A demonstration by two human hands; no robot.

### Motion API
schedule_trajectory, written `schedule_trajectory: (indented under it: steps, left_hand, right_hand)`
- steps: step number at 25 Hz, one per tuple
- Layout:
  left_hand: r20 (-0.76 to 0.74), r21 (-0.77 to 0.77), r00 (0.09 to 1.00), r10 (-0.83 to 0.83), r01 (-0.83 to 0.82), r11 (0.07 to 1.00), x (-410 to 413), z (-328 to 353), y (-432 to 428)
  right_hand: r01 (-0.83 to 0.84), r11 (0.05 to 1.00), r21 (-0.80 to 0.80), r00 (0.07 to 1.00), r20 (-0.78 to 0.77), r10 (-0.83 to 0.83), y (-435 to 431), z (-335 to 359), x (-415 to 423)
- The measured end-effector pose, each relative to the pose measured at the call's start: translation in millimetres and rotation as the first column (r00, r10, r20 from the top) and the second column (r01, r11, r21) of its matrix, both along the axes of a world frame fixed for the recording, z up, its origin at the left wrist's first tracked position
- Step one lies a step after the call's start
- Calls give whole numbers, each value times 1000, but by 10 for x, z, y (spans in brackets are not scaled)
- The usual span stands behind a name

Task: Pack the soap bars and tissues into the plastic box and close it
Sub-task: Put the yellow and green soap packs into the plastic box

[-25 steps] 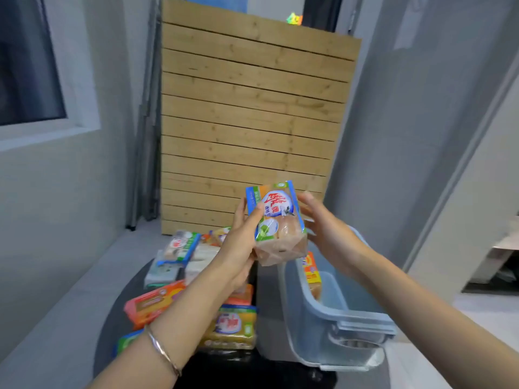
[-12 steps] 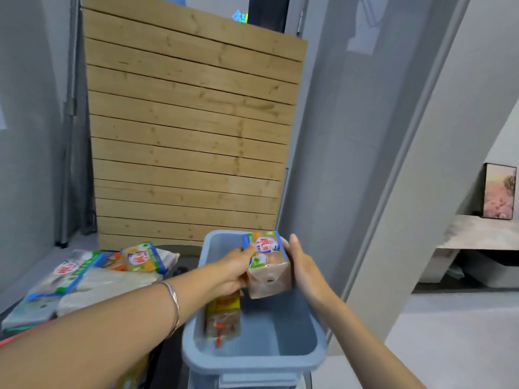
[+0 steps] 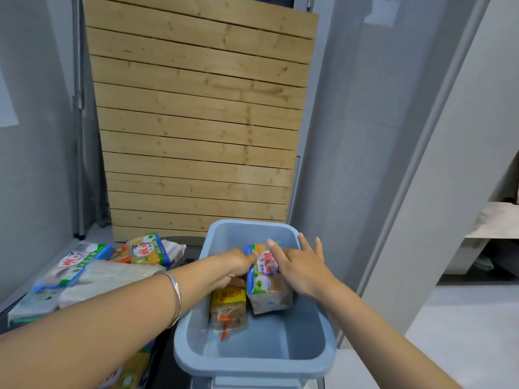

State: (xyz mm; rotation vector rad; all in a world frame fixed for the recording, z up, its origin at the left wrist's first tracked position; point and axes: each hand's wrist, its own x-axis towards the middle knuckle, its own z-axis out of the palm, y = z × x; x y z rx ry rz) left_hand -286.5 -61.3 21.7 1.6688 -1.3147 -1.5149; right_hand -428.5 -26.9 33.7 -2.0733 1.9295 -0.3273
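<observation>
A light blue plastic box (image 3: 254, 362) stands open in front of me. Inside it, a soap pack with a blue and green label (image 3: 265, 287) rests near the far wall. My left hand (image 3: 238, 263) grips its left top corner. My right hand (image 3: 297, 265) lies on its right side with fingers spread. Beside it, on the box floor, lies a yellow and orange soap pack (image 3: 228, 311). Left of the box, on the dark table, sit a tissue pack (image 3: 73, 272) and another soap pack (image 3: 147, 249).
A wooden slatted panel (image 3: 196, 116) leans against the wall behind the table. More packs lie under my left forearm at the table's near edge (image 3: 132, 372). A grey wall and door frame (image 3: 393, 192) rise right of the box.
Both hands lowered the blue and green soap pack from above the box rim down inside the box. My right hand's fingers have spread over it.
</observation>
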Motion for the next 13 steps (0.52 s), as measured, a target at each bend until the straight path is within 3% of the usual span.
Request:
schedule_trajectory:
  steps: [3, 5, 7, 9, 11, 13]
  left_hand:
    - [54, 38, 993, -108, 106, 994, -39, 4, 56]
    - [143, 27, 974, -176, 174, 984, -67, 14, 82]
    - [297, -78, 937, -186, 218, 973, -49, 26, 79]
    - [383, -171, 906, -179, 260, 950, 54, 153, 106]
    - [357, -277, 913, -197, 305, 911, 230, 338, 138]
    - [236, -408, 945, -226, 308, 860, 443, 508, 233]
  right_hand:
    - [27, 999, 44, 997, -71, -24, -37, 11, 41]
    - [47, 999, 13, 998, 43, -48, -34, 15, 35]
    - [64, 998, -29, 986, 156, -58, -37, 5, 3]
    - [55, 997, -45, 986, 162, -47, -20, 13, -18]
    - [24, 999, -45, 990, 140, -18, 23, 59, -8]
    - [10, 999, -49, 984, 176, -1, 78, 126, 23]
